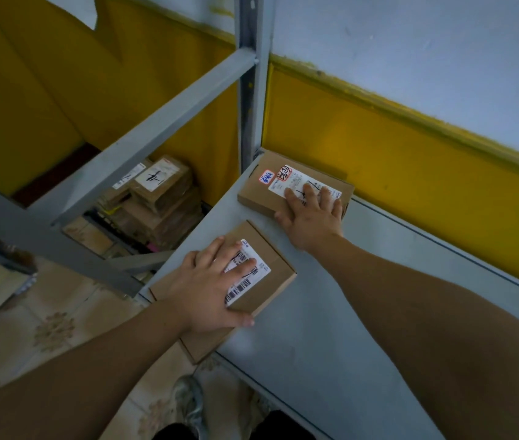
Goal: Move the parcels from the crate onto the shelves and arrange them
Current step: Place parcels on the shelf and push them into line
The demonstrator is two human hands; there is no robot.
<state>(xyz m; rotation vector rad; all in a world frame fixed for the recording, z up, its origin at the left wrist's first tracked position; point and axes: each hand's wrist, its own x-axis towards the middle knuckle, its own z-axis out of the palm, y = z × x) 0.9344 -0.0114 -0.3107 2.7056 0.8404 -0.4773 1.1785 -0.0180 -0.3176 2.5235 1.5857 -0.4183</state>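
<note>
We counted two parcels on one shelf [363,312]: near parcel [282,279], far parcel [258,193]. Two hands, left hand [210,290] and right hand [312,217]. Lower heap of parcels [163,198]: perhaps six, too dim to tally. One shoe [188,404].

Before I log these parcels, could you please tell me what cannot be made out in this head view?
- Far parcel label: partly under the right hand, print too small.
- Near parcel label: partly under the left hand, digits too small.
- Lower stack of parcels: partly hidden by the grey beam, dim.
- Crate: cannot be identified in the head view.
</note>
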